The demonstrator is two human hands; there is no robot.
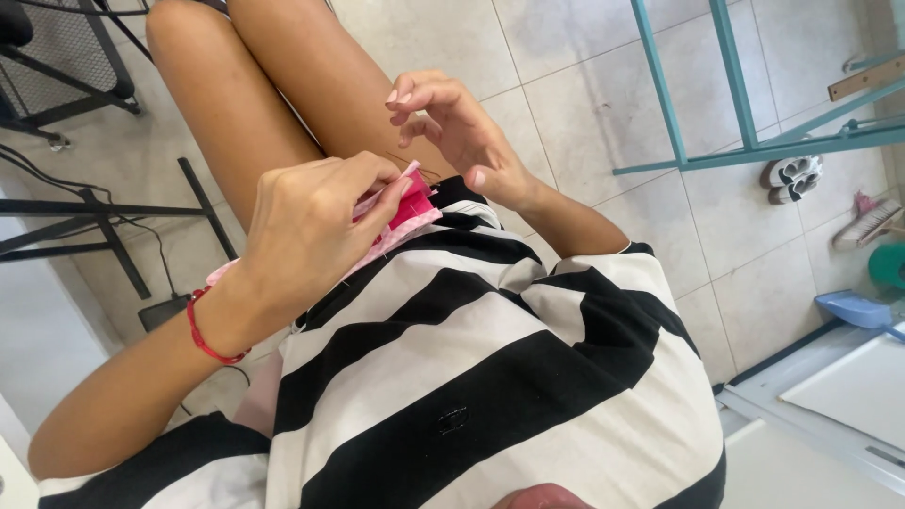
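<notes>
The left hand (316,221) pinches a small folded piece of pink fabric (405,212), bright pink at its middle with paler checked edges, against the black-and-white striped shirt (471,368). Just beside it, the right hand (452,123) hovers loosely curled, fingers half open, gripping nothing that shows.

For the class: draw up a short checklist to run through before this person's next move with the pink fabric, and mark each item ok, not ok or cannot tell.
1. Pink fabric gripped: ok, the left hand pinches its folded edge.
2. Right hand free to work: ok, raised just above the fabric, fingers curled.
3. Thread running from the fabric: ok, dark strands show between the hands.
4. Needle held: cannot tell, too small to see.
5. Fabric supported: ok, it rests on the lap against the striped shirt.
</notes>
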